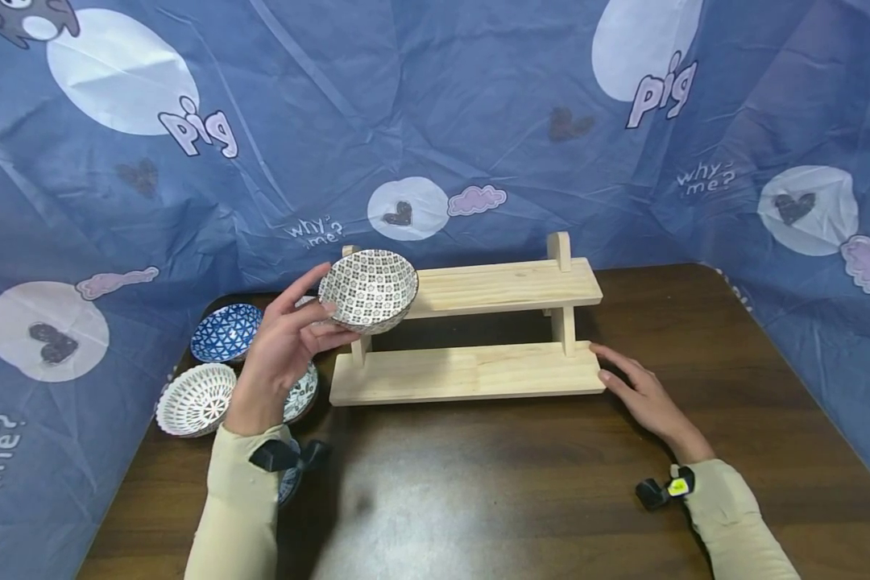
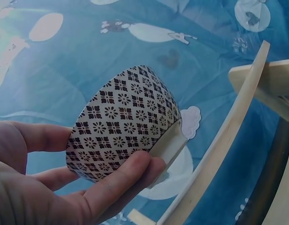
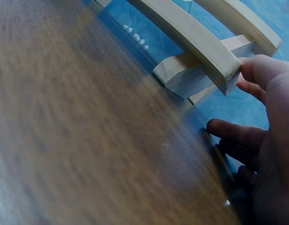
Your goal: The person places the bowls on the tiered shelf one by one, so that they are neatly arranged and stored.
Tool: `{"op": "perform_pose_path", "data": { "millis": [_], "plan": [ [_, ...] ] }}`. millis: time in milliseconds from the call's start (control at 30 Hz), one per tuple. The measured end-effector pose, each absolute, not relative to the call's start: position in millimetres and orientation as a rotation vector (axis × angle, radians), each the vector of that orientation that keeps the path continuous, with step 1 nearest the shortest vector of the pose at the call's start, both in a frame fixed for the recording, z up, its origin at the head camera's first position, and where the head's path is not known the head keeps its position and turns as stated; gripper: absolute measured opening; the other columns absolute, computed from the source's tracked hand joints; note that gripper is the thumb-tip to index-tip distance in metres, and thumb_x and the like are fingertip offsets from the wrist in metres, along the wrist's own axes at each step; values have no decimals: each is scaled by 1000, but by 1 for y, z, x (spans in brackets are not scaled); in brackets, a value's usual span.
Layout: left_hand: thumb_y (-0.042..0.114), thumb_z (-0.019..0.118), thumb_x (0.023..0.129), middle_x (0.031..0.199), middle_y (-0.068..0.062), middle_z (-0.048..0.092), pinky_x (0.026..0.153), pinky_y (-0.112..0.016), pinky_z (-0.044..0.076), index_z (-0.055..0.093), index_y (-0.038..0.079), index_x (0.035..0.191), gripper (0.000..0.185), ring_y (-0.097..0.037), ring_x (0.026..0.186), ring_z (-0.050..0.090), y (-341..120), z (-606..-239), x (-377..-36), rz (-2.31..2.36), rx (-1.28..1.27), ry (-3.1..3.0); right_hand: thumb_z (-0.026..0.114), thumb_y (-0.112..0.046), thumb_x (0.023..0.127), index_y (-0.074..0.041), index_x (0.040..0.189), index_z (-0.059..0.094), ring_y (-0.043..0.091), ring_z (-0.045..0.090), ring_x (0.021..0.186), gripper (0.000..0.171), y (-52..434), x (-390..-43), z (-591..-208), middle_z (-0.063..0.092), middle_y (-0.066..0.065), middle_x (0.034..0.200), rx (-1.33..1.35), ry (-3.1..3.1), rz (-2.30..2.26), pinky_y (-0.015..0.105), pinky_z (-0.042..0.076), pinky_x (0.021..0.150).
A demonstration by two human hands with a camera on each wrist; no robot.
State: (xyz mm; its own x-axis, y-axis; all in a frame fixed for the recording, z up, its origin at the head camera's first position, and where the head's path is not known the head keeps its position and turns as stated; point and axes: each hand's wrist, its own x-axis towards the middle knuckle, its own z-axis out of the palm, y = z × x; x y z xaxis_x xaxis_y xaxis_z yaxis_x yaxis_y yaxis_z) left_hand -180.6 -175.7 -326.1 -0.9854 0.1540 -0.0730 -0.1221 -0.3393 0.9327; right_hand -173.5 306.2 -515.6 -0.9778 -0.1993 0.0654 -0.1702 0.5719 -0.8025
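My left hand (image 1: 279,354) holds a small bowl (image 1: 370,290) with a black-and-white floral pattern. It is raised at the upper left end of a two-tier wooden shelf (image 1: 471,374), its inside tilted toward the head view. In the left wrist view, the bowl (image 2: 123,122) shows its patterned outside and pale foot ring, with fingertips (image 2: 135,164) against its underside near the foot. At the right end of the lower board, my right hand (image 1: 648,399) touches the wood with thumb and forefinger; its other fingers (image 3: 235,133) extend loosely below the board in the right wrist view.
Left of the shelf on the brown table (image 1: 478,483) are a blue patterned bowl (image 1: 226,332), a white scalloped bowl (image 1: 197,400) and a leaf-patterned bowl (image 1: 302,393). Another blue bowl (image 1: 288,475) is mostly hidden by the left forearm. A blue printed cloth (image 1: 464,97) hangs behind.
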Motion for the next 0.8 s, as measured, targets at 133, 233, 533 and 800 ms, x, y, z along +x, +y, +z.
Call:
{"op": "perform_pose_path", "data": {
  "millis": [133,233,533,800],
  "plan": [
    [-10,39,97,134,-25,42,78,-40,64,31,12,156,64,-20,78,76,-169,-327,-186,2428,50,1699,48,-33,106,-7,152,40,48,29,147,54,305,-174,-515,38,22,159,-325,2755,-1401,74,22,115],
    [-10,39,97,152,-26,25,77,-39,64,29,11,157,64,-20,77,75,-164,-329,-190,2428,68,1681,48,-33,106,-6,152,40,48,29,147,54,305,-174,-515,38,22,159,-324,2755,-1402,74,22,114],
    [-10,40,96,162,-23,12,76,-41,65,31,11,157,65,-22,74,74,-146,-331,-200,2426,55,1683,48,-33,106,-7,152,41,49,31,146,53,306,-174,-514,39,22,158,-330,2769,-1395,74,23,114],
    [-10,42,94,161,-18,16,74,-42,65,33,12,156,66,-24,75,72,-127,-331,-207,2418,34,1669,48,-33,106,-7,152,41,49,31,146,53,305,-174,-515,39,22,158,-326,2767,-1394,74,23,114]
  ]
}}
